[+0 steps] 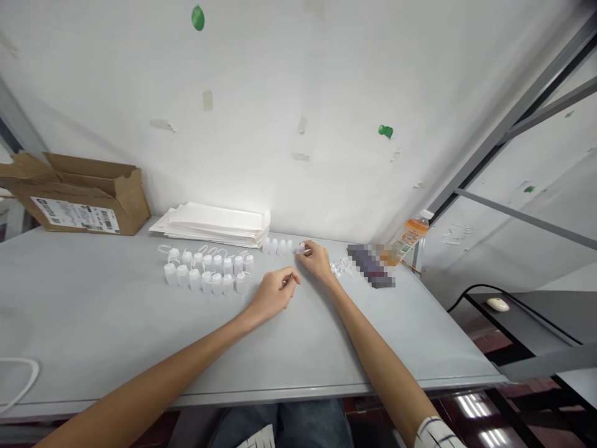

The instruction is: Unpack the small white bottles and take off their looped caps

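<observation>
Brown cardboard forms the open box (77, 214) far left of the left fingers; a stack of white sheets (214, 225) lies beyond them, against the wall (261, 87). Just left of those fingers, two rows of capped white bottles (206, 283) stand upright, several with loops at the top. The left hand (274, 291) curls above the tabletop (298, 354); whether its fingers enclose anything cannot be told. Past its knuckles, a short row of bottles (273, 247) stands near the back edge, long axes upright. The right hand (316, 260) appears to pinch a small white bottle (301, 247) at its fingertips, just right of that row and apart from it. Right of these fingers, by the wrist, lie loose white pieces (342, 267), then a blurred dark thing (370, 266) and an orange drink bottle (405, 241). Back edge and wall lie close beyond the right fingertips; more room opens between the forearms, toward the front edge.
</observation>
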{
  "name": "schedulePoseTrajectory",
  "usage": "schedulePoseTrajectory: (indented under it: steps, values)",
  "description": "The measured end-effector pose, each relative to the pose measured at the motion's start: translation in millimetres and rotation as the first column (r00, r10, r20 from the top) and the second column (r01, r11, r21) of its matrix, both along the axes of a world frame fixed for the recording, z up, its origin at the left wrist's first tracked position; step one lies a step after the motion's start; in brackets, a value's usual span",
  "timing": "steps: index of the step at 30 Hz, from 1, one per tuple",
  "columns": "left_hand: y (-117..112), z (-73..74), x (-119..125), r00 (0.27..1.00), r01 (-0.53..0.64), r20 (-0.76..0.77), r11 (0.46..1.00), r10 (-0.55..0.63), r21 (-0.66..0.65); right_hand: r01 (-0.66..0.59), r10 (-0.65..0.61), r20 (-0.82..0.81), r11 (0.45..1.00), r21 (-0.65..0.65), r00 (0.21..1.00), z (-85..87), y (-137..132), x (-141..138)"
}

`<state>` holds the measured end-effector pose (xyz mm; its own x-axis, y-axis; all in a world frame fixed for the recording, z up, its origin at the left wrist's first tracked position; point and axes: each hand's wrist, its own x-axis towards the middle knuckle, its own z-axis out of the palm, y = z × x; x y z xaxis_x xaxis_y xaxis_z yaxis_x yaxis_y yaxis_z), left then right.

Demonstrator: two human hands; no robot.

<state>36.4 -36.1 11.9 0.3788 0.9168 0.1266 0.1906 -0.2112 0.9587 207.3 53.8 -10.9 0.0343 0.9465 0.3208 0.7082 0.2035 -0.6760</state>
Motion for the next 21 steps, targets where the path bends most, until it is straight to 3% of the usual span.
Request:
schedulePoseTrajectory:
  steps: [6,21]
  values:
    - [-1.9,-2.4,2.3,0.999,0.015,-0.047,1.0,-0.016,-0.009,0.015,-0.017,0.096,1.0,0.025,0.995,-8.2,4.2,-3.9]
    - [0.1,-9.3,1.6,0.997,0.041,-0.059,0.999,-0.043,-0.033,0.025,-0.024,0.168,1.0,-0.007,0.985,-3.4,-1.3,-7.2]
